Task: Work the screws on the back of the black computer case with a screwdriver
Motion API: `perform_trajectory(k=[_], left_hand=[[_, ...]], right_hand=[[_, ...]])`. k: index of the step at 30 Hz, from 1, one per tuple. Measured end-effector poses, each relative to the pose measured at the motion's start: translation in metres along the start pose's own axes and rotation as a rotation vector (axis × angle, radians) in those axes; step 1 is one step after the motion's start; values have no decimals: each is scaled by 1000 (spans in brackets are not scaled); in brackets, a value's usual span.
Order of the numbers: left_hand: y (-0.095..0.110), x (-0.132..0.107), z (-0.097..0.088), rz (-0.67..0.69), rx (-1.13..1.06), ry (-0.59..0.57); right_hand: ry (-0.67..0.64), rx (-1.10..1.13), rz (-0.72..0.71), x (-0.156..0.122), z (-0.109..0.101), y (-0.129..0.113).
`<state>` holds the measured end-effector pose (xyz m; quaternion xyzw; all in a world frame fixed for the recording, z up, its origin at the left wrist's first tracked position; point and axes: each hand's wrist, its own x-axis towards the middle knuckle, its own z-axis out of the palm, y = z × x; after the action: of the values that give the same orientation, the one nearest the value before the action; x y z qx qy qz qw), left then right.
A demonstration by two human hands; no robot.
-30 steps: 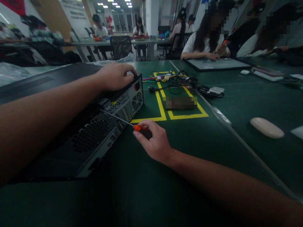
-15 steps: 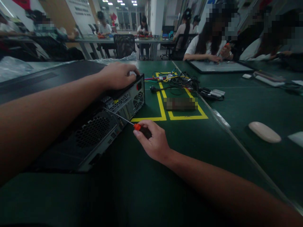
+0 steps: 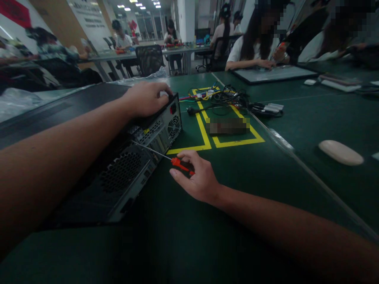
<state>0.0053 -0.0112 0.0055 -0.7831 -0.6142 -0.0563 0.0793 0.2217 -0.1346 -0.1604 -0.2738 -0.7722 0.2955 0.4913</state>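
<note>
A black desktop computer case (image 3: pixel 124 169) lies at the left, its metal back panel facing right and toward me. My left hand (image 3: pixel 149 99) bears on the case's top near the far rear corner, fingers bent over the edge. Between the thumb and fingers of my right hand (image 3: pixel 198 175) is a screwdriver (image 3: pixel 181 164) with a red and black handle. Its thin shaft points left to the back panel, near the inner edge of the honeycomb vent (image 3: pixel 122 169). The exact spot under the tip is too dark to make out.
Beyond the case, a tangle of cables (image 3: pixel 227 96) and a blurred-out block (image 3: pixel 227 126) lie by yellow tape marks (image 3: pixel 189 150). A pale oval object (image 3: pixel 340 152) sits at the right. Across the table, a co-worker (image 3: pixel 257 51) bends over a flat panel (image 3: pixel 275 73).
My right thumb has come down off the screwdriver's collar and the grip looks looser, with more of the handle showing. The view has shifted slightly. My left hand stays on the case.
</note>
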Motion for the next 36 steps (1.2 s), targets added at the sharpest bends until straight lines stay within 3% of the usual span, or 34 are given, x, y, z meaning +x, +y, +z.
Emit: perform_trajectory(k=[14,36], left_hand=[[-3,2,0,30,8,5],[0,-1,2,-21,-23,-3]], right_hand=[[21,-14,68,1,4,0],[-26,-57,30,1,-1,-1]])
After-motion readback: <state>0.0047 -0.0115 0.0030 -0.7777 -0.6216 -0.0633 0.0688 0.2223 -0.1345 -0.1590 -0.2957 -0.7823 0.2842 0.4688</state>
